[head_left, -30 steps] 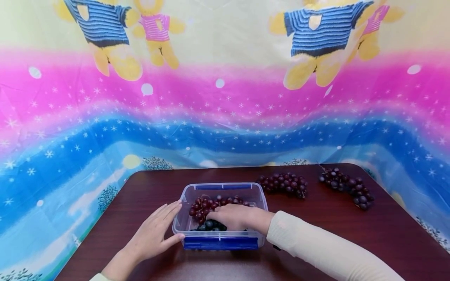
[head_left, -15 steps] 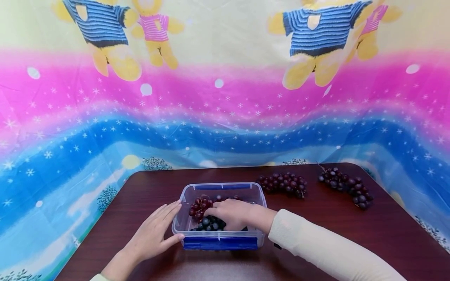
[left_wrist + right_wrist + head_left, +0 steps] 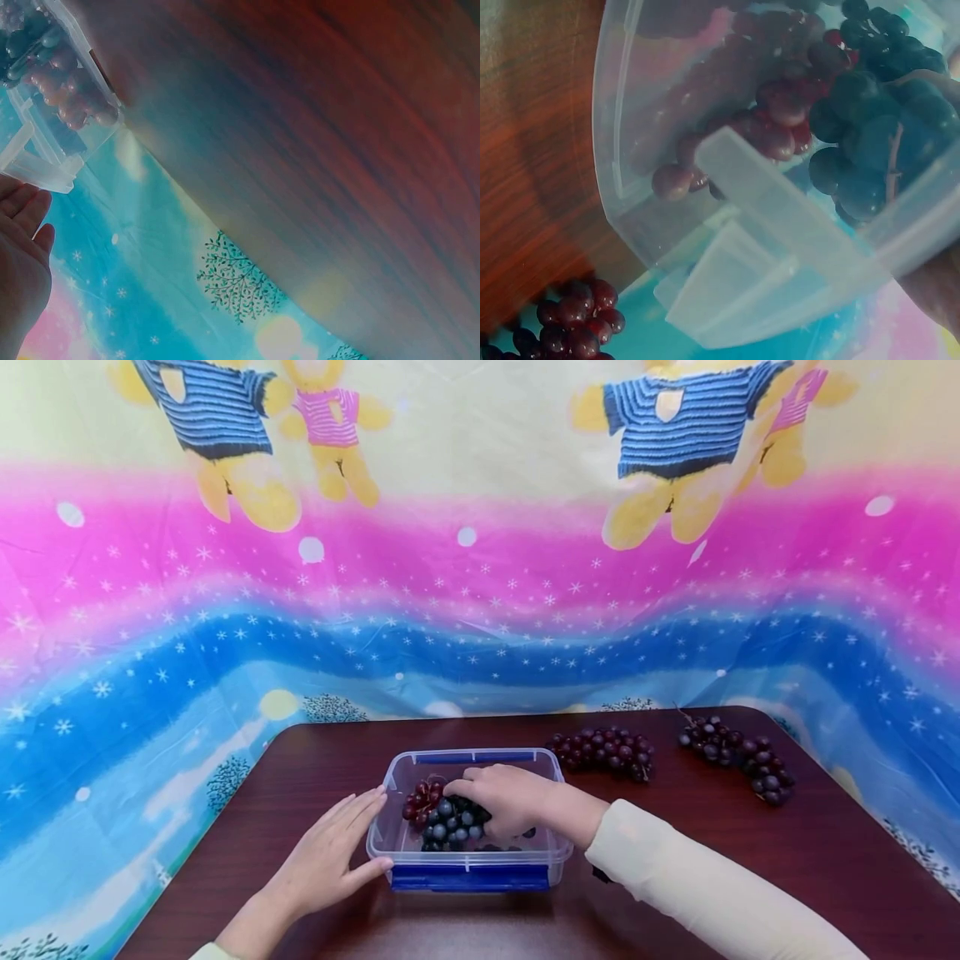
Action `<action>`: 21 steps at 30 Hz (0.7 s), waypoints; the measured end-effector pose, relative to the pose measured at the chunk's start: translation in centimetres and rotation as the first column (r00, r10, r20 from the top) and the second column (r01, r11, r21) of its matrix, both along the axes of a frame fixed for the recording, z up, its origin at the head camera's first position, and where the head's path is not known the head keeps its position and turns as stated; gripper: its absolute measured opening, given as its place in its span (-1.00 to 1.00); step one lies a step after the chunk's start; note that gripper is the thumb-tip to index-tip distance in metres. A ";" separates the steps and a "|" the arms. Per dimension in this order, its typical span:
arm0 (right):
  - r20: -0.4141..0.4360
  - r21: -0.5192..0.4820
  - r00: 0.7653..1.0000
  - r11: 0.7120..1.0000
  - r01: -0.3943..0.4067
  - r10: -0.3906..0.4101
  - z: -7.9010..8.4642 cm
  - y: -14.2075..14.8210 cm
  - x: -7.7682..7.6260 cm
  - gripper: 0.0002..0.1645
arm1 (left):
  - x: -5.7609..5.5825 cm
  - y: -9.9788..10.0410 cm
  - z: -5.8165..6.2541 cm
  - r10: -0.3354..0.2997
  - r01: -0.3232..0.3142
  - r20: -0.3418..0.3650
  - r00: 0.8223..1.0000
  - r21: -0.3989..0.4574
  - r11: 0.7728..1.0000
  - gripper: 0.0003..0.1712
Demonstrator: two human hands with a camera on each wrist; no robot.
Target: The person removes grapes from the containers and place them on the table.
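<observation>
A clear plastic food container (image 3: 471,878) with blue clips stands on the table. Inside it, my right hand (image 3: 513,797) grips a bunch of dark blue-black grapes (image 3: 453,824), held a little up from the floor of the box; its fingertips are partly hidden behind the grapes. Red grapes (image 3: 422,800) lie at the left and back of the box. Through the clear wall, the right wrist view shows the dark grapes (image 3: 862,157) beside the red ones (image 3: 772,135). My left hand (image 3: 330,852) rests against the container's left end, fingers straight and thumb at the front corner.
Two more bunches lie on the dark wooden table (image 3: 675,877): reddish grapes (image 3: 603,752) just behind the box's right corner, and darker purple grapes (image 3: 765,768) farther right. A printed cloth (image 3: 480,610) hangs behind the table.
My right hand has risen and shifted slightly toward the back of the box, bringing the dark grapes up with it. The left hand and the container have stayed put.
</observation>
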State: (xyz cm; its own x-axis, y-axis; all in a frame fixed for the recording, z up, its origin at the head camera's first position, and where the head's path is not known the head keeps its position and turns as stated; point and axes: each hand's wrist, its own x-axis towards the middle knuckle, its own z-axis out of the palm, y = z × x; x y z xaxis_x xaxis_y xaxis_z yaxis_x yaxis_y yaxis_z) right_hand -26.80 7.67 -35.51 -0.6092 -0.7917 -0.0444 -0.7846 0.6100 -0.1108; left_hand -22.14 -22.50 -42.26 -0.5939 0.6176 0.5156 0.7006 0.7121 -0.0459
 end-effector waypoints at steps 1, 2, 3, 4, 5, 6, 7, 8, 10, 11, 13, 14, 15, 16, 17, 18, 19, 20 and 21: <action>-0.009 -0.006 1.000 1.000 0.002 -0.002 0.1 0.1 0.0 -0.17 | 0.0 0.0 0.0 0.000 0.000 0.001 1.000 -0.001 1.000 -0.13; -0.023 -0.012 1.000 1.000 0.003 -0.004 0.3 0.2 0.0 -0.18 | 0.0 0.0 0.0 0.001 -0.001 0.002 1.000 -0.001 1.000 -0.13; -0.037 -0.017 0.999 1.000 0.002 -0.003 0.4 0.3 0.0 -0.18 | 0.0 0.0 0.0 0.001 -0.001 0.002 1.000 -0.002 1.000 -0.13; -0.049 -0.023 0.999 1.000 0.003 -0.004 0.5 0.4 0.0 -0.19 | 0.0 0.0 0.0 0.001 -0.001 0.003 1.000 -0.002 1.000 -0.13; -0.058 -0.030 0.998 1.000 0.003 -0.005 0.6 0.4 0.0 -0.20 | 0.0 0.0 0.0 0.001 -0.001 0.003 1.000 -0.003 1.000 -0.13; -0.067 -0.034 0.998 0.999 0.003 -0.006 0.7 0.5 0.0 -0.20 | 0.0 0.0 0.0 0.000 0.000 0.003 1.000 -0.003 1.000 -0.13; -0.069 -0.040 0.998 0.999 0.004 -0.007 0.8 0.6 0.1 -0.20 | 0.0 0.0 0.0 0.001 -0.001 0.002 1.000 -0.003 1.000 -0.13; -0.073 -0.044 0.997 0.999 0.007 -0.010 0.9 0.7 0.1 -0.19 | 0.0 0.0 0.0 0.001 -0.001 0.003 1.000 -0.003 1.000 -0.13; -0.081 -0.058 0.997 0.998 0.011 -0.015 1.0 0.9 0.1 -0.18 | 0.0 0.0 -0.1 0.001 -0.001 0.002 1.000 -0.004 1.000 -0.13; -0.087 -0.066 0.996 0.998 0.012 -0.018 1.1 1.0 0.2 -0.18 | 0.0 0.0 -0.1 0.000 0.000 0.002 1.000 -0.003 1.000 -0.13; -0.106 -0.091 0.994 0.996 0.012 -0.021 1.1 1.2 0.2 -0.17 | -0.1 0.0 -0.1 0.001 -0.001 0.001 1.000 -0.004 1.000 -0.13; -0.119 -0.103 0.993 0.995 0.008 -0.021 1.1 1.3 0.2 -0.17 | -0.1 0.0 -0.1 0.001 -0.001 0.002 1.000 -0.004 1.000 -0.13; -0.135 -0.117 0.991 0.993 0.001 -0.017 1.1 1.3 0.2 -0.17 | -0.1 0.0 -0.1 0.002 -0.002 0.002 1.000 -0.004 1.000 -0.13; -0.150 -0.129 0.989 0.992 -0.004 -0.016 1.1 1.4 0.3 -0.16 | -0.1 0.0 -0.1 0.003 -0.003 0.002 1.000 -0.003 1.000 -0.13; -0.167 -0.140 0.986 0.990 -0.011 -0.012 1.1 1.4 0.3 -0.16 | -0.1 0.0 -0.1 0.004 -0.004 0.003 1.000 -0.002 1.000 -0.13; -0.184 -0.152 0.983 0.988 -0.019 -0.010 1.1 1.5 0.3 -0.16 | -0.1 0.0 0.0 0.005 -0.005 0.004 1.000 -0.002 1.000 -0.13; -0.201 -0.158 0.980 0.987 -0.025 -0.007 1.0 1.5 0.3 -0.15 | -0.1 0.0 0.0 0.006 -0.006 0.005 1.000 -0.003 1.000 -0.13; -0.219 -0.165 0.976 0.986 -0.031 -0.006 1.0 1.5 0.4 -0.15 | -0.1 0.0 0.0 0.006 -0.006 0.006 1.000 -0.002 1.000 -0.13; -0.235 -0.172 0.972 0.984 -0.036 -0.006 1.0 1.5 0.4 -0.15 | -0.1 0.0 0.0 0.007 -0.007 0.006 1.000 -0.002 1.000 -0.13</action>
State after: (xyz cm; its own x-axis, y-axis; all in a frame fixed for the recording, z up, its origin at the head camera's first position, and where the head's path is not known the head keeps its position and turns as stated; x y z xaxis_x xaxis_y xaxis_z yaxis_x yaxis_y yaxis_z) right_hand -26.41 9.20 -34.53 -0.5739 -0.7838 0.2374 -0.8104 0.5853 -0.0265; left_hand -22.21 -22.54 -42.29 -0.6014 0.6146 0.5105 0.6957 0.7170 -0.0434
